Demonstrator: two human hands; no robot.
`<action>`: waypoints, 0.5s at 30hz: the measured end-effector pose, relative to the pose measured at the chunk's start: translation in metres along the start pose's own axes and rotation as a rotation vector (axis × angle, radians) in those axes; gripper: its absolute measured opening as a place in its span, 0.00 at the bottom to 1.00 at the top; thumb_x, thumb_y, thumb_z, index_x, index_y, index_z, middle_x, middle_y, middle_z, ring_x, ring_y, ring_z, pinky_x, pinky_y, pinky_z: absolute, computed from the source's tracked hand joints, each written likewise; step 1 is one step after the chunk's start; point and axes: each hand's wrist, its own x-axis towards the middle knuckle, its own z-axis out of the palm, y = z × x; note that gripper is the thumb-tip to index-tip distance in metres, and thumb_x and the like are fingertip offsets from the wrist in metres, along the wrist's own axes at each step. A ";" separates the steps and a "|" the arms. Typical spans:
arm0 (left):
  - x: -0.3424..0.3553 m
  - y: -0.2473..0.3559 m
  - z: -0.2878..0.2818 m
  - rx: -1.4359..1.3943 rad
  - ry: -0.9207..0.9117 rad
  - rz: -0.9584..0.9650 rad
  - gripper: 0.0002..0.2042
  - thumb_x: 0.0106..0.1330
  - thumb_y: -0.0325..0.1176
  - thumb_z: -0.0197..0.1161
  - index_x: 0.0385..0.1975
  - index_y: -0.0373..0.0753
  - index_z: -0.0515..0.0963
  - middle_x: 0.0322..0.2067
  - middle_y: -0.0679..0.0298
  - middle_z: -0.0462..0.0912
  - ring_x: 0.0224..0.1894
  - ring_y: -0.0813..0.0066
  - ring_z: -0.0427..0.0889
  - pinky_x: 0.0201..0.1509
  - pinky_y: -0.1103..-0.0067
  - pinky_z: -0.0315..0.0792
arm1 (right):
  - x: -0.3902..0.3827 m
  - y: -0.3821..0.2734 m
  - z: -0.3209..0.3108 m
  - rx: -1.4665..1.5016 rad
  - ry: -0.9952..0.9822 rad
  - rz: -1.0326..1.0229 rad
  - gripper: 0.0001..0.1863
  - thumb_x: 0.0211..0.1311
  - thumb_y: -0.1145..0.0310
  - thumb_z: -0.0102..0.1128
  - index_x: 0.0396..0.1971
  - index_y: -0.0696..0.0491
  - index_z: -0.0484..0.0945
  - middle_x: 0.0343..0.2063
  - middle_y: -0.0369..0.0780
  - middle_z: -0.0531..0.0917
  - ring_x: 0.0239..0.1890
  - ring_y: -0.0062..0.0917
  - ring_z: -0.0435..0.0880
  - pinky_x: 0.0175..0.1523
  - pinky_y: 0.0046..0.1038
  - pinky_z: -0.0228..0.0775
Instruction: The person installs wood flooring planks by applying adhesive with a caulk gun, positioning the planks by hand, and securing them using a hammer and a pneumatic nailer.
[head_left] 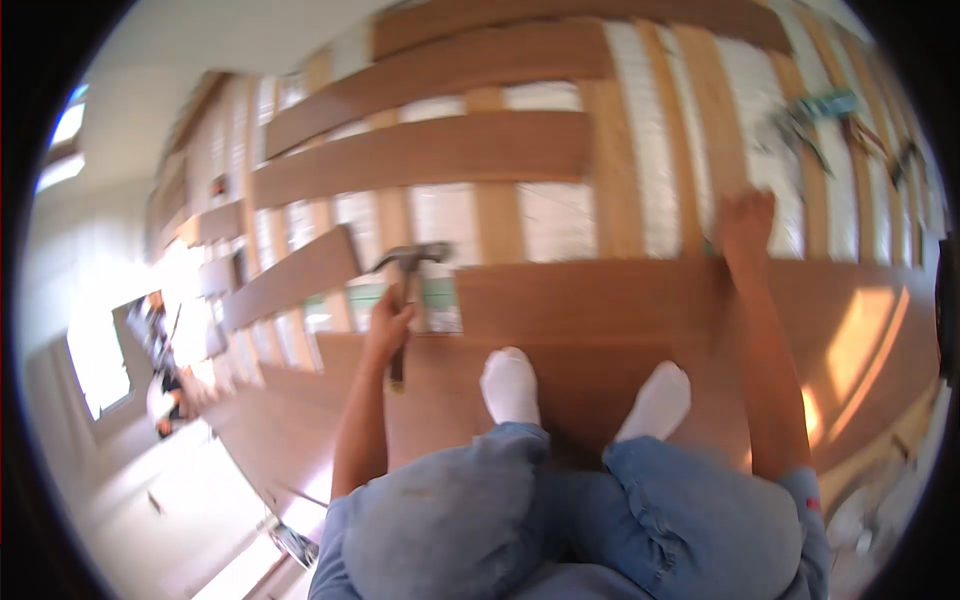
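Left of centre, my left hand (388, 328) grips a hammer (409, 258) (head uppermost); upper right, my blurred right hand (745, 222) looks half-curled, hold unclear.

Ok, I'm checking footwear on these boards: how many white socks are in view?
2. One sock is right of the hammer in the left hand; the other sock is farther right, nearer the right hand. No others show.

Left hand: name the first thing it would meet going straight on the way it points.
With the hammer leading, the left hand would probably meet the nearest brown plank ahead, lying across the battens. The hand's height is unclear, so it might pass over.
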 end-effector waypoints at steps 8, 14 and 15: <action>0.012 -0.012 -0.031 0.574 0.280 0.355 0.25 0.66 0.39 0.69 0.63 0.45 0.74 0.49 0.52 0.79 0.48 0.47 0.83 0.50 0.57 0.79 | -0.055 -0.009 -0.122 0.918 -0.460 0.553 0.26 0.84 0.56 0.48 0.61 0.64 0.78 0.76 0.52 0.63 0.75 0.47 0.65 0.77 0.41 0.59; 0.011 -0.029 -0.002 0.650 0.452 0.382 0.27 0.67 0.38 0.67 0.65 0.38 0.73 0.55 0.52 0.76 0.57 0.48 0.78 0.62 0.58 0.74 | -0.171 -0.002 -0.188 0.843 -0.442 0.438 0.27 0.77 0.55 0.57 0.53 0.68 0.80 0.64 0.58 0.76 0.65 0.47 0.76 0.67 0.43 0.70; 0.007 -0.026 0.007 0.693 0.526 0.420 0.29 0.67 0.38 0.67 0.67 0.36 0.72 0.58 0.50 0.76 0.61 0.48 0.76 0.66 0.59 0.71 | -0.186 -0.008 -0.198 0.836 -0.497 0.510 0.27 0.76 0.54 0.58 0.53 0.68 0.80 0.63 0.58 0.76 0.65 0.47 0.77 0.67 0.43 0.71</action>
